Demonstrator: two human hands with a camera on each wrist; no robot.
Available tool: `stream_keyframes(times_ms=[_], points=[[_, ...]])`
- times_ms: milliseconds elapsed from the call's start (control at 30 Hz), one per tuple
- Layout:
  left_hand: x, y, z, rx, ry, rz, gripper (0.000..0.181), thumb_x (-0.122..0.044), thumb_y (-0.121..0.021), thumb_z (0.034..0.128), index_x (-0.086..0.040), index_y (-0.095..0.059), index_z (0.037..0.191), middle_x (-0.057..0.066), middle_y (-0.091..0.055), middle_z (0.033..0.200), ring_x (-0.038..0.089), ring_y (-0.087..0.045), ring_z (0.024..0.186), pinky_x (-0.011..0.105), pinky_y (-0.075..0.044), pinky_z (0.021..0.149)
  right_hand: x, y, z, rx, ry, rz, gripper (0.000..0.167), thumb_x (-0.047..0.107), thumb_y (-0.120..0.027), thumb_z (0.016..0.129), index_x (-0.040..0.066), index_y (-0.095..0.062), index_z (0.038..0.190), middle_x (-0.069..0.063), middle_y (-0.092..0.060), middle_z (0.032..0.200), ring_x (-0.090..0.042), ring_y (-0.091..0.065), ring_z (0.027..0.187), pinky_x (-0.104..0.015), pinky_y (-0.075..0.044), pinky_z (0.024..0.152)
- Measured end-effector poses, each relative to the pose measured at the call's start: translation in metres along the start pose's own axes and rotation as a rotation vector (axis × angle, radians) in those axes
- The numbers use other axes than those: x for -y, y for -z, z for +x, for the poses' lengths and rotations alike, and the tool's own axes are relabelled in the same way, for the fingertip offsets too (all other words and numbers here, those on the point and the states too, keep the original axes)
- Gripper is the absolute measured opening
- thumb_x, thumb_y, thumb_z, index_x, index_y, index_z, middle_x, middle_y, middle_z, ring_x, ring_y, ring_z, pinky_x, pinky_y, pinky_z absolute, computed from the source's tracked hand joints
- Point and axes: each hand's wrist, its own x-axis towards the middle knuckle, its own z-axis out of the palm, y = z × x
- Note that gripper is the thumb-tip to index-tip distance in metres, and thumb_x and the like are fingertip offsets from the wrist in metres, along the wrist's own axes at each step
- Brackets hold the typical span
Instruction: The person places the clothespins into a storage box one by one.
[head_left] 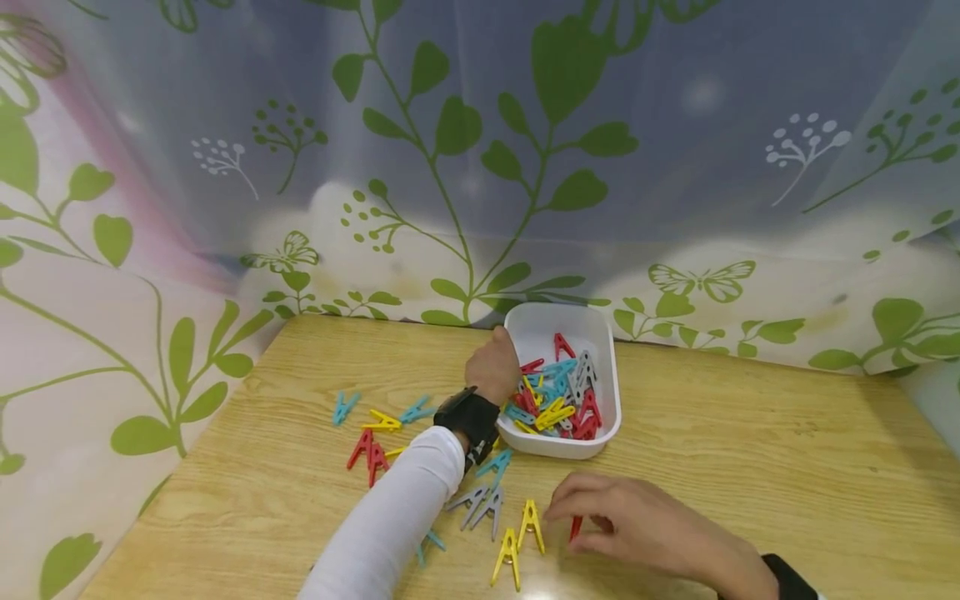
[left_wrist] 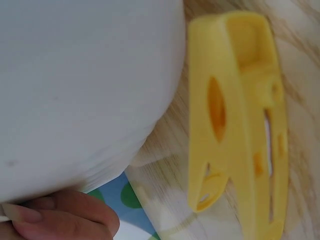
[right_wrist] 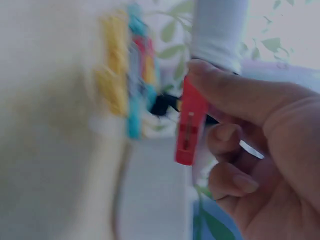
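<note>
My left hand (head_left: 493,367) grips the left rim of a white plastic bin (head_left: 609,379) with curled fingers. Inside the bin lie several red, blue, yellow and grey clothespins (head_left: 556,414). In front of the bin, my right hand (head_left: 641,518) pinches a red clothespin (right_wrist: 191,122) between thumb and fingers, above the table. Just left of that hand are two yellow clothespins (head_left: 529,525). The left wrist view shows a yellow clothespin (left_wrist: 235,115) close up on the wood beside the bin wall (left_wrist: 85,90).
More clothespins lie loose on the wooden table (head_left: 750,450): two grey ones (head_left: 489,505), a blue one (head_left: 346,407) and two red ones (head_left: 362,448) among them. The left forearm (head_left: 397,508) covers part of this spread. A leaf-printed curtain (head_left: 675,208) hangs behind the table.
</note>
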Motion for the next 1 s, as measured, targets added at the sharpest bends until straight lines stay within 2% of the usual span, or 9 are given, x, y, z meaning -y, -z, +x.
stream_keyframes(times_ms=[100,200,300,367,533,633,733,933,1000], points=[[0.0,0.0,0.0,-0.024,0.004,0.001,0.023,-0.014,-0.057,0.0939,-0.001,-0.05,0.112,0.014,-0.066,0.078,0.03,-0.065,0.067,0.041,-0.052,0.057,-0.006,0.023,0.012,-0.132,-0.037,-0.097,0.024,0.02,-0.07,0.088,0.02,-0.068,0.112,0.009,-0.058,0.111,0.005,-0.045,0.063,-0.016,-0.042,0.055],[0.001,-0.001,0.001,-0.044,0.008,0.007,0.021,-0.013,-0.056,0.0941,-0.001,-0.051,0.111,0.013,-0.065,0.076,0.029,-0.065,0.065,0.041,-0.052,0.056,-0.015,0.044,0.025,-0.243,-0.08,-0.177,0.026,0.018,-0.072,0.086,0.017,-0.068,0.112,0.008,-0.058,0.11,0.001,-0.048,0.067,-0.019,-0.043,0.055],[0.001,-0.002,0.001,-0.049,0.011,0.011,0.02,-0.013,-0.056,0.0944,-0.001,-0.051,0.11,0.013,-0.066,0.076,0.029,-0.065,0.065,0.041,-0.052,0.056,-0.025,0.058,0.037,-0.325,-0.087,-0.259,0.029,0.016,-0.074,0.085,0.014,-0.067,0.114,0.005,-0.058,0.111,-0.002,-0.05,0.07,-0.021,-0.044,0.056],[0.001,-0.003,0.001,-0.044,0.009,0.007,0.019,-0.013,-0.055,0.0948,-0.001,-0.051,0.109,0.014,-0.066,0.077,0.03,-0.065,0.066,0.041,-0.052,0.056,-0.031,0.064,0.043,-0.351,-0.08,-0.323,0.032,0.016,-0.074,0.085,0.013,-0.067,0.116,0.002,-0.058,0.113,-0.004,-0.051,0.068,-0.021,-0.043,0.054],[-0.001,-0.003,0.0,-0.02,0.003,0.003,0.019,-0.014,-0.055,0.0954,-0.001,-0.051,0.11,0.013,-0.066,0.078,0.03,-0.065,0.066,0.041,-0.052,0.056,-0.039,0.069,0.048,-0.355,-0.108,-0.421,0.037,0.014,-0.072,0.087,0.01,-0.063,0.123,-0.005,-0.056,0.121,-0.005,-0.051,0.066,-0.022,-0.04,0.05],[-0.002,-0.003,0.001,-0.01,0.0,0.008,0.021,-0.014,-0.057,0.0945,-0.002,-0.05,0.111,0.013,-0.066,0.078,0.029,-0.066,0.067,0.041,-0.052,0.056,-0.04,0.067,0.044,-0.347,-0.139,-0.399,0.037,0.016,-0.071,0.088,0.011,-0.063,0.124,-0.004,-0.056,0.121,-0.003,-0.049,0.065,-0.022,-0.04,0.05],[-0.002,-0.004,0.003,-0.013,-0.003,0.007,0.022,-0.015,-0.058,0.0936,-0.002,-0.05,0.11,0.013,-0.066,0.079,0.029,-0.066,0.068,0.041,-0.052,0.056,-0.039,0.061,0.038,-0.331,-0.142,-0.334,0.033,0.015,-0.07,0.089,0.012,-0.064,0.121,-0.003,-0.056,0.12,-0.003,-0.05,0.07,-0.023,-0.043,0.053],[0.0,-0.005,0.004,-0.025,0.01,0.019,0.022,-0.015,-0.058,0.093,-0.002,-0.05,0.109,0.012,-0.066,0.079,0.028,-0.065,0.067,0.04,-0.052,0.055,-0.032,0.041,0.028,-0.219,-0.041,-0.186,0.022,0.01,-0.07,0.088,0.015,-0.07,0.109,0.003,-0.059,0.114,-0.008,-0.058,0.087,-0.024,-0.048,0.066],[0.0,-0.006,0.003,-0.026,0.007,0.018,0.022,-0.015,-0.059,0.0929,-0.002,-0.05,0.109,0.012,-0.066,0.078,0.029,-0.065,0.066,0.04,-0.052,0.055,-0.028,0.033,0.025,-0.163,0.008,-0.162,0.021,0.008,-0.071,0.086,0.016,-0.07,0.106,0.005,-0.06,0.112,-0.003,-0.057,0.079,-0.02,-0.047,0.063]])
